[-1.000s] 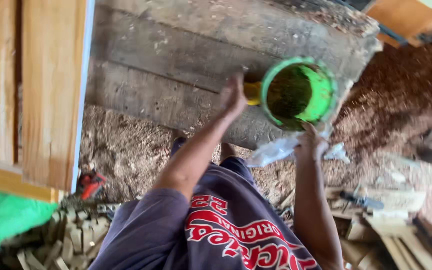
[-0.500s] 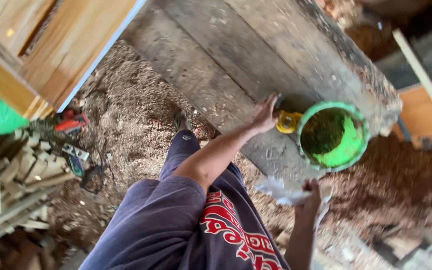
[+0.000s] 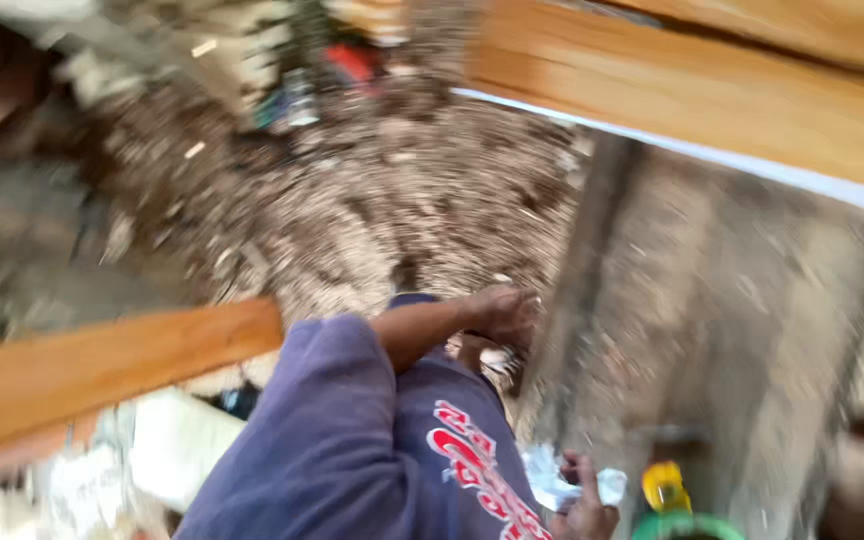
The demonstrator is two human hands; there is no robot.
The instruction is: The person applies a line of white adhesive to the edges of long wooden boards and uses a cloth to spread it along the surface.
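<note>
The view is heavily blurred. My left hand [image 3: 505,312] reaches out from a purple sleeve and rests by the edge of a grey wooden plank bench [image 3: 722,330]; its fingers look curled, with nothing clearly in them. Low in the frame, my right hand [image 3: 584,512] grips a crumpled clear plastic bag [image 3: 552,482]. Just right of it a small yellow object [image 3: 664,486] sits beside the rim of a green bucket [image 3: 684,527], which is mostly cut off by the bottom edge.
Sawdust and wood shavings [image 3: 372,200] cover the ground. An orange-brown board [image 3: 82,365] crosses at the left, and light wooden boards [image 3: 712,90] run along the upper right. Stacked wood offcuts and a red object [image 3: 352,60] lie at the top.
The view has swung round sharply. The bucket and yellow object have slid to the bottom edge. My left hand has come off the yellow object and now sits at the bench's edge.
</note>
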